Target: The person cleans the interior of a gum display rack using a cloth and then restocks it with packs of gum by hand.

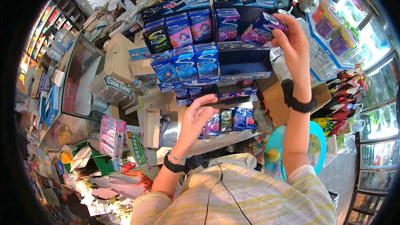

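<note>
My right hand (292, 39) grips a purple and blue pack of Stride gum (262, 30), tilted in front of the upper right compartment of a dark blue tiered display rack (245, 60). Upright packs with a purple front (227, 26) stand just left of it. Pink, black and light blue gum packs (184, 62) fill the left side of the rack. My left hand (197, 122) is held over the counter below the rack, fingers apart, with nothing in it. Close to its fingertips, several small gum packs (226, 120) lie on the metal counter (215, 143).
An empty narrow carton (153, 128) and a Doublemint holder (112, 87) stand to the left, near a glass showcase (78, 78). An open cardboard box (320, 95) and a plastic case with purple-labelled tubs (340, 40) are at the right. A turquoise-rimmed tub (320, 145) is beside my right arm.
</note>
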Demonstrator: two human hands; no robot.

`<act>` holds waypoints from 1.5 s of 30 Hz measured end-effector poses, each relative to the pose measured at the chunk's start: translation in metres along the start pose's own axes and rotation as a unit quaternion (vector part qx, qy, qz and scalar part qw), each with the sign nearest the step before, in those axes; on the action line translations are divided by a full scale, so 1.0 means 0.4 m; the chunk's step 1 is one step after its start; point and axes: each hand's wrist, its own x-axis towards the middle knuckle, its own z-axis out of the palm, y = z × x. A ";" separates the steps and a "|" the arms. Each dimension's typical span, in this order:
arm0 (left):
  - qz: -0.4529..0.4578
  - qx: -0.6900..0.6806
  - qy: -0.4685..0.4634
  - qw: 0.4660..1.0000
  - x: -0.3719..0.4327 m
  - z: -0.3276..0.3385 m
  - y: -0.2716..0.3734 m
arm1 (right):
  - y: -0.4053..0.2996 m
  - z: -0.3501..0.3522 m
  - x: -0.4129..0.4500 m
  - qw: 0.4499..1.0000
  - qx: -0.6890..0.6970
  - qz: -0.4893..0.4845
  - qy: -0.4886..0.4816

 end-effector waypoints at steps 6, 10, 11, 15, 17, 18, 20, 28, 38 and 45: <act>-0.036 0.009 -0.007 0.999 -0.021 -0.001 -0.011 | 0.075 0.095 0.045 0.994 -0.047 -0.083 -0.061; -0.028 0.036 0.000 0.999 -0.042 -0.022 -0.021 | 0.057 0.068 0.065 0.998 -0.014 -0.041 -0.049; -0.025 0.035 0.001 0.999 -0.047 -0.029 -0.025 | 0.049 0.047 0.076 0.999 -0.006 -0.027 -0.028; -0.035 0.043 0.035 0.998 -0.070 -0.053 -0.048 | 0.064 0.002 0.103 0.996 -0.074 -0.036 0.017; -0.056 0.022 0.042 0.997 -0.073 -0.050 -0.052 | 0.101 -0.003 0.118 0.982 -0.170 -0.076 0.009; -0.056 0.022 0.040 0.997 -0.074 -0.049 -0.054 | 0.116 0.012 0.121 0.987 -0.144 -0.074 0.023; -0.055 0.041 0.034 0.997 -0.072 -0.046 -0.059 | 0.143 0.031 0.118 0.982 -0.175 -0.063 0.024; -0.065 0.042 0.047 0.996 -0.076 -0.062 -0.063 | 0.137 0.096 0.066 0.936 -0.330 -0.045 0.113; 0.067 0.144 0.140 0.977 -0.096 -0.203 -0.016 | 0.099 0.100 0.106 0.840 -0.437 -0.311 0.084; 0.067 0.079 0.329 0.939 -0.144 -0.247 0.058 | 0.058 0.132 0.144 0.840 -0.436 -0.315 -0.065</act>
